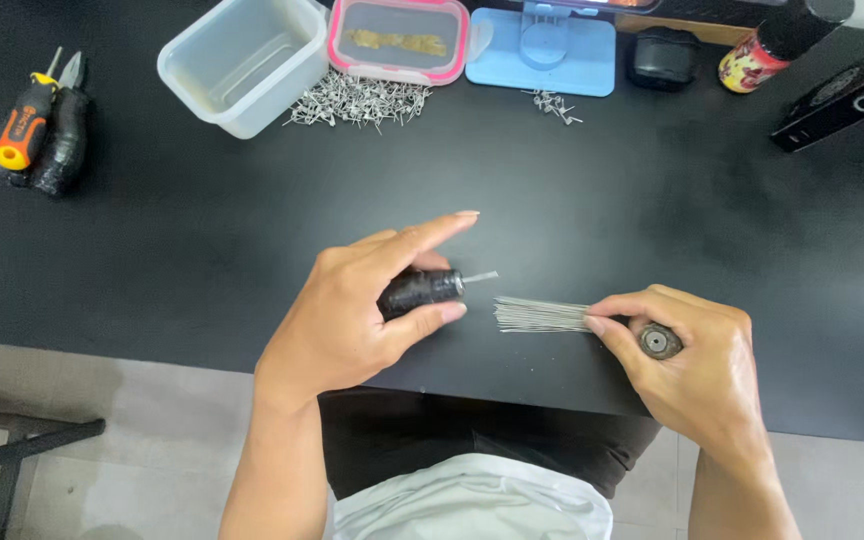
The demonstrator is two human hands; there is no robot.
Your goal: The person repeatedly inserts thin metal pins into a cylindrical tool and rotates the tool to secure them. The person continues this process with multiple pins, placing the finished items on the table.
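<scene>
- Fingers of the left hand [352, 310] wrap around a dark, tape-wrapped handle [420, 291]: the thumb presses its near side, the middle fingers curl over the top, and the forefinger sticks out straight, pointing right and slightly away.
- From the wrist, the left forearm rises from the lower edge of the view and leans to the right, the back of the hand turned up.
- A short metal tip [480, 277] pokes out of the handle's right end, just above and left of a bundle of thin wires [542, 314].
- Lying flat on the black table [202, 240] near its front edge, the wires have their loose ends toward the left hand.
- Pinching the wires' right end are the thumb and forefinger of the right hand [692, 365], closed together; a small round dark piece [660, 342] sits tucked among the curled fingers.
- Bent at the wrist, the right hand comes in from the lower right, knuckles up.
- Along the far edge, left to right: an orange-handled screwdriver [24, 125] beside pliers [62, 135], a clear tub [244, 62], a pink-rimmed lid [398, 40], a heap of small metal bits [357, 101], a blue stand [544, 50].
</scene>
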